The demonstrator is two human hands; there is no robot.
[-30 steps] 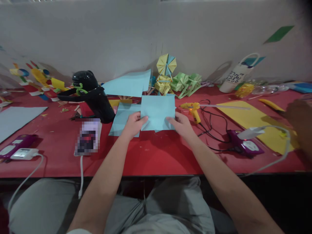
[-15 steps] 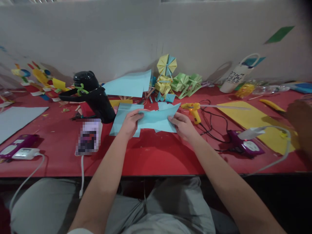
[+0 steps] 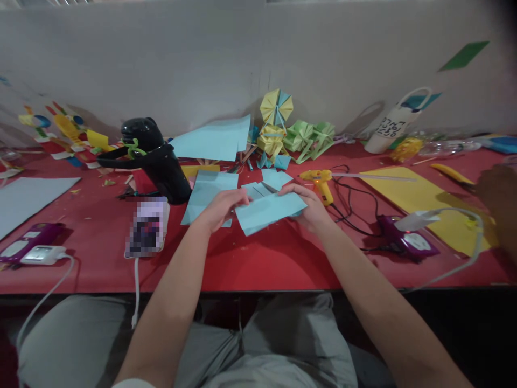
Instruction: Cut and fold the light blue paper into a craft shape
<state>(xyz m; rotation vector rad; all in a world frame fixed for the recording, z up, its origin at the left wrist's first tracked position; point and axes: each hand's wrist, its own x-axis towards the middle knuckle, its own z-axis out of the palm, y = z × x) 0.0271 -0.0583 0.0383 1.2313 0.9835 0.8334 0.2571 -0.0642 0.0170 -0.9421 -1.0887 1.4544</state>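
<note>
A small piece of light-blue paper (image 3: 271, 214) is held above the red tabletop, tilted so that its right end is higher. My right hand (image 3: 309, 209) grips its right end, thumb side on top and the other fingers partly behind it. At the opposite end, my left hand (image 3: 224, 209) has its fingers closed on the paper's left edge. A dark pointed blade, like one of scissors (image 3: 269, 187), shows just behind the paper; the rest of it is hidden. More light-blue sheets (image 3: 208, 188) lie flat beyond my left hand.
A yellow glue gun (image 3: 321, 183) with a black cord lies right of my right hand. Left stand a black bottle (image 3: 169, 172) and a phone (image 3: 147, 226). Folded paper shapes (image 3: 277, 124) stand behind. A purple power socket (image 3: 407, 237) and yellow paper (image 3: 404, 194) lie right.
The held paper has turned and tipped, its left end now lower and nearer me. The blade behind it has come into view. Both hands have shifted slightly.
</note>
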